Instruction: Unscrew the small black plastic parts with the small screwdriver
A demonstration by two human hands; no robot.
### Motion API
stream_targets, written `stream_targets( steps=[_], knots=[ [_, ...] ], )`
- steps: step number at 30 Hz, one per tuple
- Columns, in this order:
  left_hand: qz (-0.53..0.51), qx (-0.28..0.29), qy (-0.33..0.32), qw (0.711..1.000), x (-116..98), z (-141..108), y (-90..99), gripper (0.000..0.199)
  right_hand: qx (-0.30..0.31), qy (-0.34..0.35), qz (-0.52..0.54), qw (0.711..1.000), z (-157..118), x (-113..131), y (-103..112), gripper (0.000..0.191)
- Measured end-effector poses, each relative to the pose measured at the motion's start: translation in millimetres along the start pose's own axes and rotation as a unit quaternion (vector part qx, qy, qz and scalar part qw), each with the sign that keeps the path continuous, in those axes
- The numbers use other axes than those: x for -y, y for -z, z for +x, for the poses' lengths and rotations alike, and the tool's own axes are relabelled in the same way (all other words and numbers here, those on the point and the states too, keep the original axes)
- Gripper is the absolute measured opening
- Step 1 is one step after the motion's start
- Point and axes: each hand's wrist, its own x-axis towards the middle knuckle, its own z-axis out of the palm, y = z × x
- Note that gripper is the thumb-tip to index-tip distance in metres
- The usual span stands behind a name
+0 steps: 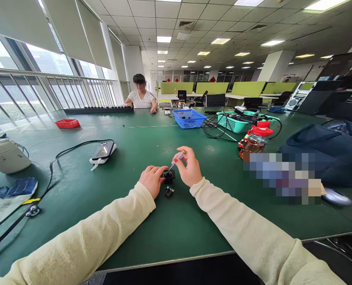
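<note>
My left hand (152, 179) is closed on the left side of a small black plastic part (169, 177) that rests on the green table. In my right hand (189, 167) is a screwdriver (176, 159) with a pale, see-through handle, gripped between thumb and fingers. It slants down to the left, its tip at the top of the black part; whether the tip sits in a screw is too small to tell. Just in front of the black part, nearer to me, lies a small black piece (169, 192) with light metal tabs.
Left on the green table (128, 237) are a phone-like device (103, 150), a black strap (51, 174), a glove (12, 198) and a red tray (67, 124). Blue (189, 119) and green (235, 123) baskets, a red-lidded jar (255, 142) and a dark bag (327, 150) stand right. A person sits across.
</note>
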Motion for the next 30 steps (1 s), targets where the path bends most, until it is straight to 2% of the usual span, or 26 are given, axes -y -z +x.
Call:
stream_targets(
  steps=[3,6,10,13,15,17,20,22,24,27,30],
  knots=[
    [0.086,-0.048,-0.021,0.995,-2.3,-3.1,11.3,0.043,-0.12,0.006,0.087,0.989,5.6,-3.4,4.7,0.029],
    [0.166,-0.056,0.003,0.985,-4.9,-8.3,21.9,0.046,-0.199,-0.028,0.091,0.975,10.8,-15.0,7.8,0.032],
    [0.228,0.033,0.048,0.972,-9.6,-17.5,27.2,0.046,-0.204,-0.082,0.055,0.974,11.9,-30.4,8.3,0.034],
    [0.233,0.12,0.054,0.964,-12.8,-21.3,26.6,0.042,-0.192,-0.081,0.024,0.978,10.4,-30.5,7.9,0.032],
    [0.223,0.144,0.054,0.963,-13.4,-20.9,24.4,0.039,-0.181,-0.076,0.001,0.98,9.6,-26.7,7.6,0.03],
    [0.181,0.1,0.051,0.977,-12.8,-18.9,19.6,0.039,-0.175,-0.071,-0.016,0.982,9.3,-22.7,7.2,0.03],
    [0.03,0.0,-0.001,1.0,-11.9,-16.4,7.0,0.048,-0.18,-0.069,-0.024,0.981,9.6,-19.4,6.6,0.03],
    [-0.059,0.006,-0.044,0.997,-12.3,-16.1,-2.9,0.058,-0.185,-0.068,-0.023,0.98,10.2,-19.1,6.5,0.029],
    [-0.085,0.043,-0.061,0.994,-13.2,-16.2,-11.3,0.058,-0.185,-0.067,-0.023,0.98,10.9,-19.6,7.1,0.029],
    [-0.072,0.068,-0.065,0.993,-12.1,-14.9,-18.6,0.04,-0.179,-0.071,-0.026,0.981,11.9,-21.0,9.0,0.029],
    [-0.082,0.042,-0.075,0.993,-7.1,-12.7,-21.8,0.025,-0.175,-0.087,-0.031,0.98,12.5,-21.8,10.8,0.029]
  ],
)
